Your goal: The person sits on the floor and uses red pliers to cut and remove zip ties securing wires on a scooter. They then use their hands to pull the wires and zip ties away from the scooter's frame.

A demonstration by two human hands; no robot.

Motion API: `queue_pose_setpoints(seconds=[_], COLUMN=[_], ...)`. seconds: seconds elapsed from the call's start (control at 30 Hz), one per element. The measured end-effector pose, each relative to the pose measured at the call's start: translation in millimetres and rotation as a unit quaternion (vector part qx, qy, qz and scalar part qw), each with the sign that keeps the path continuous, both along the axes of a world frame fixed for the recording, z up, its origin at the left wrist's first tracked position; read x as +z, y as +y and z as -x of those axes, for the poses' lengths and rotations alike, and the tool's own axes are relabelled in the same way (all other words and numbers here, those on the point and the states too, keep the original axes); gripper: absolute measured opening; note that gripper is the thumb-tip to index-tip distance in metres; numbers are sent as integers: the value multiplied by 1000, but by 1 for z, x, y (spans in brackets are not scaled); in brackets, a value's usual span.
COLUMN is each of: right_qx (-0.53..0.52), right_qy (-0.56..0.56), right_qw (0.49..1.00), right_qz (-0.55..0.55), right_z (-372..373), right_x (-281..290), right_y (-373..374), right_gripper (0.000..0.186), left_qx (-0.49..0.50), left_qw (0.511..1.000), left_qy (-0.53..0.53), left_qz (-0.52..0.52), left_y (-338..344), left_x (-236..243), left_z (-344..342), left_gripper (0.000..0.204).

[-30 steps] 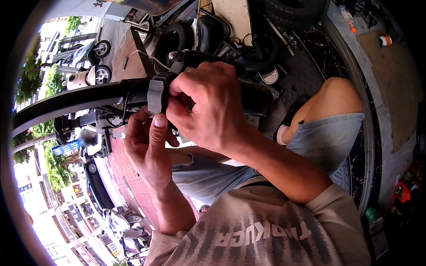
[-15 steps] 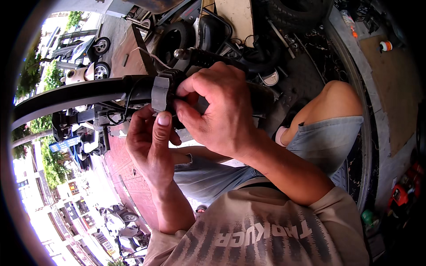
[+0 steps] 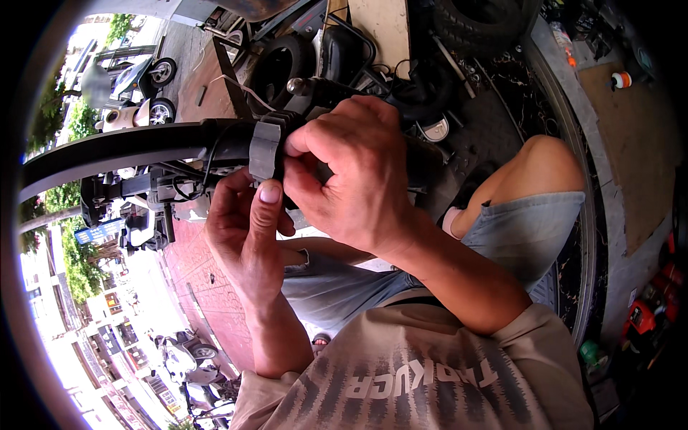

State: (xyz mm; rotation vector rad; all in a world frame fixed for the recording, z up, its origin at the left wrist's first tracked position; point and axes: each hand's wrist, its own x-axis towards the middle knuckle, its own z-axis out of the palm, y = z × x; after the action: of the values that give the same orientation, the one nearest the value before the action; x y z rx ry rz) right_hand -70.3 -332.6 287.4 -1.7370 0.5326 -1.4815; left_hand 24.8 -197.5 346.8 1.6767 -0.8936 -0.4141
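Observation:
A dark grey ribbed collar [image 3: 266, 150] sits at the end of a long black bar [image 3: 129, 149] that curves in from the left. From the right, my right hand [image 3: 355, 175] is closed, thumb and forefinger pinching at the collar's edge. My left hand [image 3: 247, 233] is below it, fingers curled and thumb raised against the collar's lower end. What lies between the fingertips is mostly hidden. Thin black cables [image 3: 208, 161] loop beside the bar, just left of the collar. A round metal bolt end [image 3: 295, 85] shows above.
Behind my hands lie a black tyre [image 3: 283, 68], a wooden board [image 3: 380, 32] and a larger tyre [image 3: 479, 25]. My bent knee [image 3: 548, 161] is at the right. Scooters [image 3: 190, 355] stand outside on the left. A flattened cardboard sheet [image 3: 627, 143] lies at the far right.
The collar and both hands appear slightly farther right, as does the bar. The grip of both hands looks the same. A blurred shape has appeared outside at the upper left.

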Motion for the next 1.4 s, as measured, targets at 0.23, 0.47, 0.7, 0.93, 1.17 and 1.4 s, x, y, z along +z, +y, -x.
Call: queue_pose_setpoints(seconds=[0.23,0.47,0.7,0.93,1.17,1.4], right_qx=[-1,31,70,137,197,128], right_qy=[-2,42,78,31,10,50], right_qw=[1000,999,994,985,969,979], right_qz=[12,13,-26,-96,-151,-153], right_z=[-2,7,26,18,29,38], right_x=[-6,0,-1,-15,-14,44], right_y=[-3,-6,-5,-6,-8,-45], right_gripper=[18,17,14,11,12,19], left_qx=[22,16,-29,-74,-104,-122], left_qw=[999,999,998,993,974,924], left_qy=[-29,28,-14,-92,201,356], left_qz=[-13,-5,-46,-13,-16,64], left_y=[-4,12,25,30,29,20], left_x=[0,-5,-13,-17,-20,-22], left_z=[5,15,30,15,7,6], left_gripper=[34,42,73,74,69,73])
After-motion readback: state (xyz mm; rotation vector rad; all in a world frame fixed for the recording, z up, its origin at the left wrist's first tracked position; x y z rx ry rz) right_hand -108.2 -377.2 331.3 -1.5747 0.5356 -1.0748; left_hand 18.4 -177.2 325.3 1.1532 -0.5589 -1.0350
